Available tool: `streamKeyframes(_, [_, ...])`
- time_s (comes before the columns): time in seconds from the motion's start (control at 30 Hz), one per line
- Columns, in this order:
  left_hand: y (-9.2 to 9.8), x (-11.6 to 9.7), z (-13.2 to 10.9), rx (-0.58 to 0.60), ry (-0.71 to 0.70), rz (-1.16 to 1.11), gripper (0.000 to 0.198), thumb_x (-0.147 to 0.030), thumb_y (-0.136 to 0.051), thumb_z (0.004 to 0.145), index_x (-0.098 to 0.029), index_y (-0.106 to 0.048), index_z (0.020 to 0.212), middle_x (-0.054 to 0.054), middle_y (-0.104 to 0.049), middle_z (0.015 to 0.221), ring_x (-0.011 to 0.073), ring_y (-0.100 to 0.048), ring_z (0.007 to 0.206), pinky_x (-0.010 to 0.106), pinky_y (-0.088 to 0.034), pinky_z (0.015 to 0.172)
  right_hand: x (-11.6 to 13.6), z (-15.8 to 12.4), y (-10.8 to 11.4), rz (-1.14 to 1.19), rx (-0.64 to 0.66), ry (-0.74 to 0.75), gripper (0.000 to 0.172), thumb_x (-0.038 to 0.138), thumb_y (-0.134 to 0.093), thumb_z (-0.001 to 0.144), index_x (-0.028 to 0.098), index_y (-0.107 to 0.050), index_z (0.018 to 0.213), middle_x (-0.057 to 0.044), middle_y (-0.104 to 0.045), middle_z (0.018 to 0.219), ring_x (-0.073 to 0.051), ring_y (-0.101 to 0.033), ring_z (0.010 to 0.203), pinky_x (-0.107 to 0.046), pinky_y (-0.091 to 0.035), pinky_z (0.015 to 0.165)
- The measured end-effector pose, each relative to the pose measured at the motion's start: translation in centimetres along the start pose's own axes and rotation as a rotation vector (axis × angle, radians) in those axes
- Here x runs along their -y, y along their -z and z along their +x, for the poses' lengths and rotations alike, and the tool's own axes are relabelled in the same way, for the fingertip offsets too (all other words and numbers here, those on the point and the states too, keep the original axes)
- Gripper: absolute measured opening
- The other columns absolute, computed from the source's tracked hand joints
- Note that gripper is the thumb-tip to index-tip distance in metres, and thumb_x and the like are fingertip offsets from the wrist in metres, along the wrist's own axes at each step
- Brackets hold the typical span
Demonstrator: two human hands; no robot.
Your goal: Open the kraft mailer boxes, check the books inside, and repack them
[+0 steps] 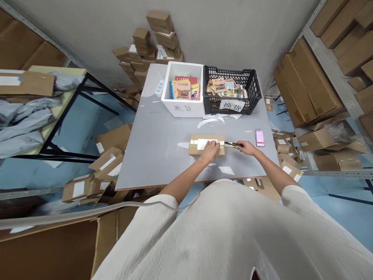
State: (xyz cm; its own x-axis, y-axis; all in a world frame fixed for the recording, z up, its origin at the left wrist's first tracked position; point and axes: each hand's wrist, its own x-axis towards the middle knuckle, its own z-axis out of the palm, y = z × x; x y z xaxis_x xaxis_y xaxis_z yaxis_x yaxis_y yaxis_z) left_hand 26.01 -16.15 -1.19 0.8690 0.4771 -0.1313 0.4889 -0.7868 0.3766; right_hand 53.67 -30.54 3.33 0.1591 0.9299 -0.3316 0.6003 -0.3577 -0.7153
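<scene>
A small brown cardboard box with a white label on top lies on the grey table, near its front edge. My left hand rests on the box top, its fingers lying over the label and pressing on it. To the right of the box, my right hand is closed around a black and yellow utility knife. The knife's tip points left and reaches the box's right end; whether it touches the cardboard I cannot tell.
At the table's back stand a white foam bin and a black plastic crate, both holding books. A phone lies at the right. Paper scraps are scattered about. Stacked boxes and shelves surround the table.
</scene>
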Motion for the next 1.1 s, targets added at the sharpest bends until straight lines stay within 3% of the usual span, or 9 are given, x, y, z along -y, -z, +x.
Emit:
streamKeyframes(0.23, [0.0, 0.1, -0.4, -0.016, -0.023, 0.023, 0.071, -0.007, -0.076, 0.078, -0.024, -0.055, 0.143, 0.016, -0.06, 0.146, 0.0356, -0.06, 0.143, 0.056, -0.032, 0.135, 0.5, 2.5, -0.1, -0.346, 0.002, 0.1, 0.034, 0.041, -0.065, 0.104, 0.028, -0.085, 0.128, -0.009, -0.086, 0.12, -0.033, -0.075, 0.106, -0.039, -0.055, 0.091])
streamKeyframes(0.4, [0.0, 0.1, -0.6, -0.026, -0.019, 0.002, 0.072, -0.006, -0.079, 0.077, -0.022, -0.056, 0.143, 0.017, -0.06, 0.145, 0.0364, -0.061, 0.142, 0.055, -0.032, 0.136, 1.5, 4.2, -0.3, -0.438, 0.024, 0.156, 0.029, 0.034, -0.063, 0.104, 0.028, -0.086, 0.121, -0.011, -0.084, 0.115, -0.032, -0.074, 0.107, -0.041, -0.052, 0.098])
streamKeyframes(0.6, [0.0, 0.3, -0.5, -0.012, 0.005, -0.023, 0.072, -0.008, -0.08, 0.079, -0.028, -0.057, 0.145, 0.014, -0.061, 0.146, 0.036, -0.068, 0.133, 0.06, -0.032, 0.136, 1.1, 3.9, -0.3, -0.203, 0.193, -0.017, 0.026, 0.042, -0.064, 0.1, 0.026, -0.084, 0.103, -0.002, -0.079, 0.086, -0.023, -0.066, 0.079, -0.033, -0.051, 0.078])
streamKeyframes(0.7, [-0.1, 0.5, -0.4, -0.013, 0.008, -0.036, 0.073, -0.01, -0.083, 0.078, -0.029, -0.059, 0.145, 0.014, -0.061, 0.147, 0.0362, -0.069, 0.132, 0.06, -0.032, 0.136, 0.5, 2.9, -0.3, -0.095, 0.211, -0.04, 0.031, 0.051, -0.065, 0.097, 0.025, -0.08, 0.097, 0.001, -0.074, 0.079, -0.019, -0.06, 0.072, -0.029, -0.049, 0.07])
streamKeyframes(0.97, [0.0, 0.3, -0.4, -0.006, 0.009, -0.02, 0.07, -0.009, -0.082, 0.08, -0.026, -0.061, 0.144, 0.015, -0.061, 0.146, 0.0357, -0.069, 0.13, 0.059, -0.031, 0.137, -0.2, 0.8, -0.7, 0.131, 0.249, -0.157, 0.037, 0.054, -0.073, 0.088, 0.025, -0.082, 0.109, 0.001, -0.07, 0.074, -0.015, -0.049, 0.058, -0.026, -0.039, 0.053])
streamKeyframes(1.1, [0.2, 0.2, -0.5, 0.002, 0.0, -0.01, 0.07, -0.011, -0.082, 0.081, -0.026, -0.06, 0.146, 0.015, -0.061, 0.147, 0.0357, -0.069, 0.129, 0.06, -0.03, 0.137, -1.1, 0.2, -1.3, 0.182, 0.257, -0.162, 0.04, 0.055, -0.073, 0.087, 0.026, -0.082, 0.113, 0.004, -0.071, 0.078, -0.013, -0.05, 0.058, -0.024, -0.038, 0.052])
